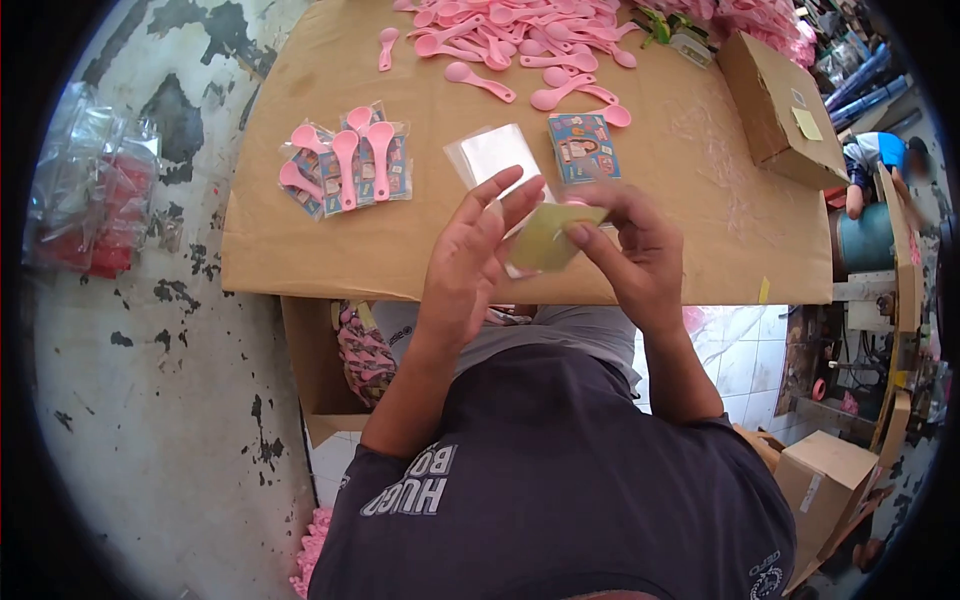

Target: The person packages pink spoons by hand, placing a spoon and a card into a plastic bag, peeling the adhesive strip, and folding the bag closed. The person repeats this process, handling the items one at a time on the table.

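Observation:
Above the table's near edge, my right hand (645, 255) pinches a blurred yellow-green card (548, 238) between thumb and fingers. A bit of pink shows behind the card's top edge, mostly hidden by it. My left hand (465, 255) is at the card's left side, palm turned inward and fingers spread apart. Just beyond the hands lies a stack of clear plastic bags (492, 155). To its right sits a pile of blue printed cards (585, 148), partly covered by my right fingers in this view.
Several bagged pink spoons with cards (345, 165) lie at the table's left. Loose pink measuring spoons (490, 45) heap along the far side. A cardboard box (780, 110) stands at the right edge. Another person (885, 160) is beyond it.

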`<state>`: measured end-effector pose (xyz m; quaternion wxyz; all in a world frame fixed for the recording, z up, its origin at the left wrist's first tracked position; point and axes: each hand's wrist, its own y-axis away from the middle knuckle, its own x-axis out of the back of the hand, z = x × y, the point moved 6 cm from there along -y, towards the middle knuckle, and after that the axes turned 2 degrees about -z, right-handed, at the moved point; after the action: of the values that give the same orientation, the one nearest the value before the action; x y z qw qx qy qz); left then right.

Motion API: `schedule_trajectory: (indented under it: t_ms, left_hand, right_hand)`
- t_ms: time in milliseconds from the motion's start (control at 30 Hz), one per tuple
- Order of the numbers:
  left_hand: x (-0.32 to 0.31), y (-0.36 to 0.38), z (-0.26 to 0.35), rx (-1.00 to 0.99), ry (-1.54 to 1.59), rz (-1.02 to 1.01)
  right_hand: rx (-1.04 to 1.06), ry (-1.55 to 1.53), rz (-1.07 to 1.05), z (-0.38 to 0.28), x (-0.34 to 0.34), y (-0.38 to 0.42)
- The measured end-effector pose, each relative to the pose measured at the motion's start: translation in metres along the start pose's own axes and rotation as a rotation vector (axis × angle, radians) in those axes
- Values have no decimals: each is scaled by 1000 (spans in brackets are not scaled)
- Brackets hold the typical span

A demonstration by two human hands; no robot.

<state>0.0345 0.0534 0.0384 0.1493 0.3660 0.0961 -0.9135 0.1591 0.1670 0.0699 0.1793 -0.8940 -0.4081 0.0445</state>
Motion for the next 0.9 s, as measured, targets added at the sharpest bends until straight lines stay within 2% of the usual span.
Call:
schedule_trajectory:
  t_ms: [67, 133, 200, 267, 333, 367, 400, 433, 467, 533, 600, 667, 900]
  left_hand:
    - [-7, 1, 4, -31, -49, -58]
    - [-11, 4, 6, 13, -359, -29]
    - [-8, 6, 6, -8, -334, 36]
    - [3, 9, 1, 50, -451, 105]
    - [-3, 12, 9, 29, -506, 142]
    - [-5, 14, 12, 11, -563, 180]
    - [-6, 15, 8, 12, -561, 178]
    - [-7, 15, 8, -81, -560, 190]
    - [-9, 16, 10, -174, -558, 201]
    - [-12, 17, 8, -183, -607, 197]
    - [-16, 19, 12, -195, -657, 194]
    - [-23, 21, 16, -80, -852, 142]
    - [-28, 20, 10, -112, -1077, 153]
  right_hand:
    - [-17, -42, -29, -5, -4, -2]
    - [-164, -56, -94, 7, -8, 2]
    - [-212, -75, -104, 11, -12, 6]
    - [-261, -94, -112, 13, -16, 9]
    - [-211, 22, 30, 9, -9, 9]
    - [-211, 24, 31, 10, -9, 7]
    - [48, 293, 102, -4, -5, 2]
    - [311, 559, 171, -19, -5, 1]
    - [312, 561, 173, -21, -5, -2]
    - [465, 708, 164, -34, -13, -6]
    - [481, 745, 170, -34, -17, -9]
    - [496, 779, 171, -34, -20, -10]
    - [528, 784, 222, -30, -18, -9]
